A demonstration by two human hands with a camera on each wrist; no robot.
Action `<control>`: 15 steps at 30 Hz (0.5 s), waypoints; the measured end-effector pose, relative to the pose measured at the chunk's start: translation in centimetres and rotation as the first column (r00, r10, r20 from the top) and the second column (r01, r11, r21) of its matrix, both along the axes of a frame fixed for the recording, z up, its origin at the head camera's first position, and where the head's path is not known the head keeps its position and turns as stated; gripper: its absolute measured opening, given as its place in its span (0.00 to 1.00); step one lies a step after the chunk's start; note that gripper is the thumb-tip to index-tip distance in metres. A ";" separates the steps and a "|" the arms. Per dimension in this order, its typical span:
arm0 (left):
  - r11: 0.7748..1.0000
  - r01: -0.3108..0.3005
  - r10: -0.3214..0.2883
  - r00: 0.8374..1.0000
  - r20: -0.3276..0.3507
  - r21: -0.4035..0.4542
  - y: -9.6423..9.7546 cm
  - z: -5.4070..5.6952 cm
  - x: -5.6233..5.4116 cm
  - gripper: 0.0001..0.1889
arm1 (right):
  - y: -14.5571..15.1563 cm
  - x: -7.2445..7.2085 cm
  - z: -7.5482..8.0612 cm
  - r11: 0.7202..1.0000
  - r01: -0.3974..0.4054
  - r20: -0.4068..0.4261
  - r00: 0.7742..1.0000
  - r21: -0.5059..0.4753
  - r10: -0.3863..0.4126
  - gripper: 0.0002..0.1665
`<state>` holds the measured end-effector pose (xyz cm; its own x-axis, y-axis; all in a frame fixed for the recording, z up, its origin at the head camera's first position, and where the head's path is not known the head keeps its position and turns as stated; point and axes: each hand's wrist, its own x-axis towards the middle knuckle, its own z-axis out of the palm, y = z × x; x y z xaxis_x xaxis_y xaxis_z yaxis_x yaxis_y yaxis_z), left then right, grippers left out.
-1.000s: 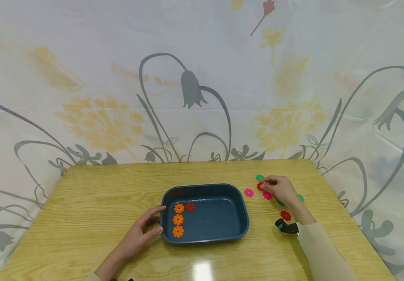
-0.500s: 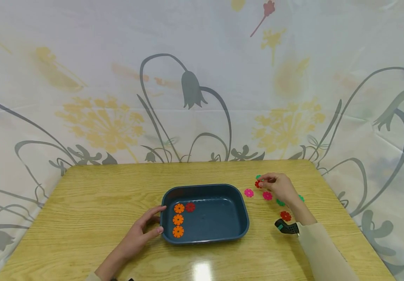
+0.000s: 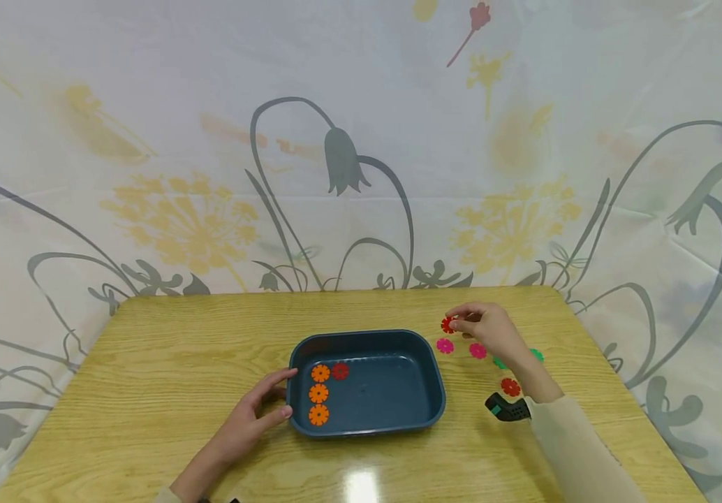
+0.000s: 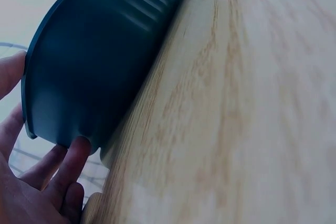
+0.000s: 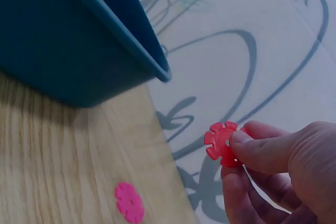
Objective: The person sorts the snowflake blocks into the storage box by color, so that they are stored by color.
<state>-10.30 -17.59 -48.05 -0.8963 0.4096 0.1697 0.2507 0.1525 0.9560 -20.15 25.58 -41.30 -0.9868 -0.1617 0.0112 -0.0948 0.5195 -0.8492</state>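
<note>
My right hand [image 3: 489, 332] pinches a red notched plastic building disc [image 5: 220, 142] between thumb and fingers, raised above the table right of the dark blue plastic tray [image 3: 367, 432]. My left hand [image 3: 251, 416] holds the tray's left side. Its thumb and forefinger are at the rim, and other fingertips [image 4: 79, 148] touch the outer wall. Inside the tray, an orange disc [image 3: 319, 393] lies in a column with two more orange ones, and a red disc [image 3: 339, 371] sits beside the top one. A pink disc [image 3: 445, 346] lies below the right hand.
Farther right on the wooden table [image 3: 197, 349] are another pink disc [image 3: 477, 351], a red disc [image 3: 510, 387] and green discs [image 3: 535, 355], partly hidden by the right arm. A flower-patterned cloth [image 3: 361, 230] hangs behind the table's back edge.
My right hand has lifted the red disc from among the others and moved it left and away from me, nearer the tray. The left hand and tray stay put.
</note>
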 end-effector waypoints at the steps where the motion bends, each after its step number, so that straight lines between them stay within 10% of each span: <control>1: 1.000 0.000 0.000 1.000 -0.001 -0.002 0.0 0.0 0.0 0.27 | -0.3 0.1 0.1 1.000 -0.012 -0.006 1.000 0.004 0.012 0.15; 15: 1.000 -0.014 0.015 0.999 0.036 -0.016 -0.1 -0.3 0.0 0.28 | -3.6 1.3 0.4 0.990 -0.113 -0.109 0.987 0.081 0.122 0.08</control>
<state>-10.33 -17.72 -48.31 -0.9077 0.3986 0.1311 0.2139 0.1709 0.9618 -18.90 21.97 -40.92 -0.9538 -0.2809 0.1061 -0.2527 0.5600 -0.7890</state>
